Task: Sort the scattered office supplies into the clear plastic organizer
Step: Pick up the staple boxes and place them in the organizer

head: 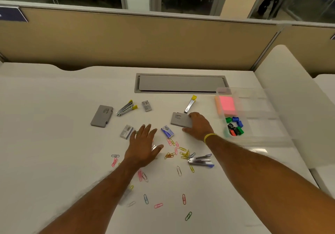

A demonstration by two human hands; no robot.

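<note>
- Left hand point(143, 148) at frame centre — fingers straight and spread, grasping nothing — above scattered paper clips point(181, 152) on the white counter point(54, 125).
- Right hand point(198, 125), centre right: fingers and thumb clasp the right end of a grey case point(179, 119).
- Clear plastic organizer point(268, 125), at the right edge, holds pink notes point(226, 105) and coloured binder clips point(234, 126).

Head-worn view, angled down (wide-angle), desk point(63, 134) near
</note>
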